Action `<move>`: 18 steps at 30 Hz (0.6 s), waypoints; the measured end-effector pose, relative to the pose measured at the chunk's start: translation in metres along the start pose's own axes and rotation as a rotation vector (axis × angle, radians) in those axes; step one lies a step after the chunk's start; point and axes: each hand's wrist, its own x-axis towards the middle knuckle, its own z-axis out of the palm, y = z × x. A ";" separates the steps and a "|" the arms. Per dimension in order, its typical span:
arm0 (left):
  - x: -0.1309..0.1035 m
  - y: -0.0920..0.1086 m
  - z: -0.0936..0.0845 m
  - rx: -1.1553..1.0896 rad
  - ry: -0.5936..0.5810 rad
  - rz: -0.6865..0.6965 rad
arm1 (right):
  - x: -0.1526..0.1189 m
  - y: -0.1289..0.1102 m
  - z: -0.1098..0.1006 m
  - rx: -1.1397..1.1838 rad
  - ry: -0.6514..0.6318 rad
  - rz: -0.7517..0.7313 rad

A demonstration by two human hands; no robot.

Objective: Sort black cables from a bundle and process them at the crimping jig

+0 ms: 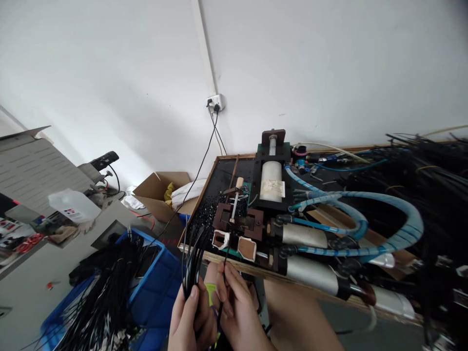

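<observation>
My left hand (192, 317) is closed around a bundle of thin black cables (193, 265), whose ends stick up above the thumb. Beside it, my right hand (239, 309) pinches a single black cable (227, 251) between thumb and fingertips. That cable points up toward the gap between two light-edged pads (247, 248) at the front of a pneumatic fixture (256, 226). Whether its tip touches the fixture cannot be made out. Both hands are just in front of the workbench's wooden edge (208, 256).
Metal air cylinders (310, 273) and blue-wrapped hoses (398, 234) fill the bench's right side, with a heap of black cables (431, 170) behind. A blue crate (157, 292) with more cables stands lower left. An open cardboard box (153, 195) lies beyond it.
</observation>
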 end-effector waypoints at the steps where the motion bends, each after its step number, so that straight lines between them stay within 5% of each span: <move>1: 0.000 0.000 0.000 -0.001 0.001 -0.010 | 0.001 -0.003 0.002 0.043 0.029 0.043; 6: -0.002 0.003 0.006 -0.012 -0.015 -0.017 | 0.003 -0.008 0.008 0.290 0.184 0.273; 18: -0.004 -0.004 0.004 -0.072 -0.008 0.091 | 0.010 0.001 0.006 0.024 0.071 0.112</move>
